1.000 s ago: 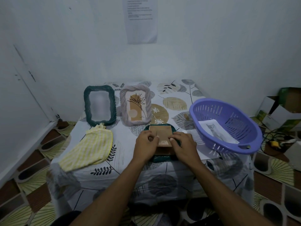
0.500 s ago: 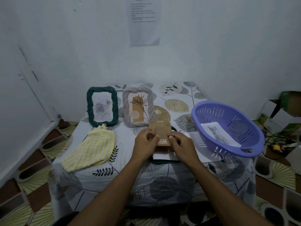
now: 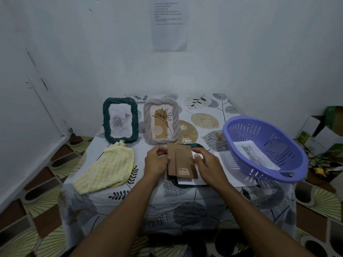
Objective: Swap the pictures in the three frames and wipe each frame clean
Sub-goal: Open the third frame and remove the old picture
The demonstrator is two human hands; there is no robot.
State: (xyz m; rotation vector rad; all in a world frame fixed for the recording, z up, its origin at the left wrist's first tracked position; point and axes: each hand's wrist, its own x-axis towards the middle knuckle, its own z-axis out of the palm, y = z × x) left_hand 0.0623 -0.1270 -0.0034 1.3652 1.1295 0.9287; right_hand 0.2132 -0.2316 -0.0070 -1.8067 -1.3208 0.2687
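A brown cardboard backing board (image 3: pixel 181 160) is lifted off a dark green frame (image 3: pixel 196 145) that lies face down on the table. My left hand (image 3: pixel 156 161) pinches the board's left edge and my right hand (image 3: pixel 207 163) grips its right edge. A white picture sheet (image 3: pixel 189 181) shows under the board. A dark green frame with a rose picture (image 3: pixel 120 122) and a grey frame with a flower drawing (image 3: pixel 161 121) stand upright at the back. A yellow striped cloth (image 3: pixel 105 168) lies at the left.
A purple basket (image 3: pixel 263 147) at the table's right holds a cat picture (image 3: pixel 254 154). A white sheet (image 3: pixel 225 160) lies under its left side. The leaf-print tablecloth (image 3: pixel 204 108) covers a small table against the wall. Cardboard boxes (image 3: pixel 323 130) sit on the floor at right.
Both hands have raised the cardboard backing board off the face-down frame, uncovering the white picture sheet beneath. The camera has shifted slightly.
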